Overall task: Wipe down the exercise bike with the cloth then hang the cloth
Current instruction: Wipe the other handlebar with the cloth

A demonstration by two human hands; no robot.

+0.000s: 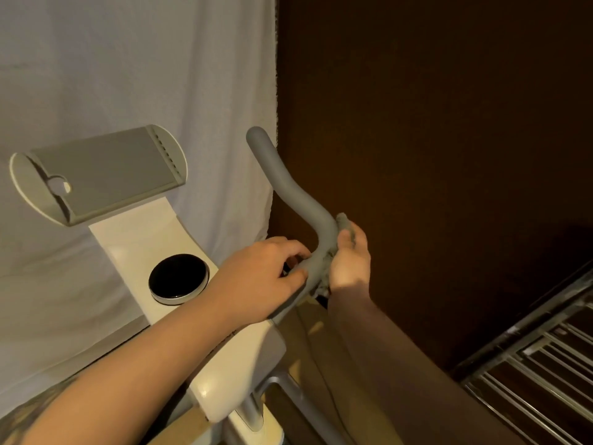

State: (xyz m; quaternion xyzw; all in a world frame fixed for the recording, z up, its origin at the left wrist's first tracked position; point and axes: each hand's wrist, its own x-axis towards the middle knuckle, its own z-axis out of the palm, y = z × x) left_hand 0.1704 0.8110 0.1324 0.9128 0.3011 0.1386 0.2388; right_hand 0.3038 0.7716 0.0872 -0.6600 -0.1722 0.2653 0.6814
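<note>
The cream exercise bike (141, 248) fills the lower middle, with a grey tablet holder (106, 178) on top and a round black dial (178, 277) on its stem. Its grey handlebar (288, 184) curves up to the right. My right hand (348, 255) grips a bunched grey cloth (345, 226) against the bend of the handlebar. My left hand (266, 271) has its fingers curled over the lower stretch of the same bar, just left of the cloth. Most of the cloth is hidden inside my right palm.
A white sheet (128, 75) hangs behind the bike. To the right stands a dark brown wall (433, 123). A metal rack with thin bars (539, 358) sits at the lower right. Wooden floor (317, 342) shows under the handlebar.
</note>
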